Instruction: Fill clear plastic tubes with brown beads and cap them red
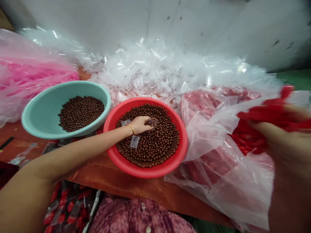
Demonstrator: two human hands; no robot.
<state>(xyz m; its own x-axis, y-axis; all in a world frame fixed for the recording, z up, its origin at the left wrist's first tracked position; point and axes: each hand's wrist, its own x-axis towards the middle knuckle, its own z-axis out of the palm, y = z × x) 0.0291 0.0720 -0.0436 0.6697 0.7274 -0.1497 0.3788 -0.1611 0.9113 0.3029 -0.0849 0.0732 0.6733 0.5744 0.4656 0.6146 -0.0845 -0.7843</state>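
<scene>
My left hand [141, 125], a gold bracelet at its wrist, reaches over a red basin [145, 173] of shiny small brown balls [157, 145]. Its fingers are closed on a small clear plastic container [152, 122] just at the balls; how full it is, I cannot make out. Two more clear containers lie on the balls, one container [134, 141] below the hand and another container [126, 122] partly behind the wrist. At the right, my right hand [279, 129], smeared by motion, is closed around glossy red pieces [269, 111] above an opened plastic bag [209, 129] of red pieces.
To the left, a pale turquoise basin [39, 113] holds more brown balls. Behind lies a heap of clear plastic containers [145, 71] against a wall [121, 19]. A bag of pink pieces [34, 74] sits far left. Red-capped filled packs [68, 207] lie below the table edge.
</scene>
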